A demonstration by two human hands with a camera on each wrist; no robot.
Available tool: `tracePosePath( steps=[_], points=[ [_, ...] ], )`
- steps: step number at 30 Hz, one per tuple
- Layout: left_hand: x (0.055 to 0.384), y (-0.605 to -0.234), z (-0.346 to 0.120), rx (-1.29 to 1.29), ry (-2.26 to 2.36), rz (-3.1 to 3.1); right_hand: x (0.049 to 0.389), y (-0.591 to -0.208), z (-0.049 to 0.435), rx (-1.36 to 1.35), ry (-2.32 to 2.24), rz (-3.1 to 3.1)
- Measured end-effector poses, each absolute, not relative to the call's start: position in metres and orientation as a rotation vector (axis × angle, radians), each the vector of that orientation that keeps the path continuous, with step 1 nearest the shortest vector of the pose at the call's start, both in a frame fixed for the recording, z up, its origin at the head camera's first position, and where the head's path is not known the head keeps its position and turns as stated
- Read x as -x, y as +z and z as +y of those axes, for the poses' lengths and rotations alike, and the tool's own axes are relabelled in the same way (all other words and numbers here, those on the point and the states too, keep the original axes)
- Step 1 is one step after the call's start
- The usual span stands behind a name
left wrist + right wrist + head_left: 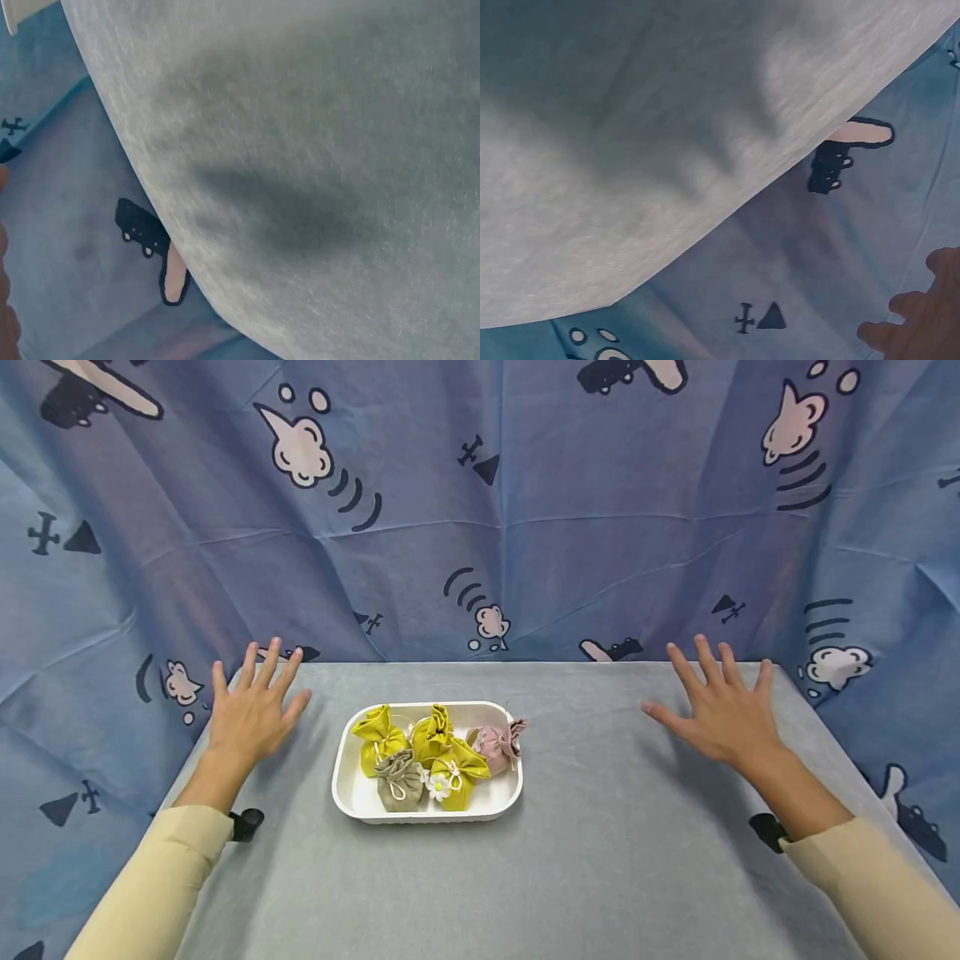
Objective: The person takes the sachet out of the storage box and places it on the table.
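My left hand [251, 714] hovers over the left side of the table with its fingers spread, holding nothing. On the right side my right hand [723, 710] is held up in the same way, fingers apart. Between them, closer to the left hand, a white tray [352, 810] holds several small drawstring pouches. A grey pouch [400, 781] and a yellow pouch [459, 772] with a white flower lie in front. Two more yellow pouches, one on the left [381, 739] and one in the middle [431, 737], sit behind. A pink pouch [495, 747] leans over the right rim.
The grey table [585, 860] ends at a straight back edge. Blue patterned curtain [585, 485] hangs behind it and along both sides. A black wrist strap piece [246, 825] shows at the left sleeve, another [767, 832] at the right.
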State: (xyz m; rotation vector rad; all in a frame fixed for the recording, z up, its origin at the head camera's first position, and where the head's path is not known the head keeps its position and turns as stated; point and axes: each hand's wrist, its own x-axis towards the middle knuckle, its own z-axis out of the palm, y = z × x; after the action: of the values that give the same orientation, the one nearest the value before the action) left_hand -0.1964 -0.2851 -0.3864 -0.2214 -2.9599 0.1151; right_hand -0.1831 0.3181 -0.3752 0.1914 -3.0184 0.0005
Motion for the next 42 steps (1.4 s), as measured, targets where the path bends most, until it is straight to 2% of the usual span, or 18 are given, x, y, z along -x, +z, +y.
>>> tracePosePath(
  steps=[27, 35, 42],
  points=[
    [0.175, -0.399, -0.263, 0.698, -0.039, -3.019, 0.166, -0.361, 0.250, -0.598, 0.092, -2.936],
    [0.170, -0.409, -0.261, 0.896, -0.109, -2.998, 0.162, -0.366, 0.229, -0.705, 0.227, -2.976],
    [0.166, -0.414, -0.258, 0.958, -0.105, -3.005, 0.159, -0.375, 0.217, -0.790, 0.286, -2.974]
  ],
)
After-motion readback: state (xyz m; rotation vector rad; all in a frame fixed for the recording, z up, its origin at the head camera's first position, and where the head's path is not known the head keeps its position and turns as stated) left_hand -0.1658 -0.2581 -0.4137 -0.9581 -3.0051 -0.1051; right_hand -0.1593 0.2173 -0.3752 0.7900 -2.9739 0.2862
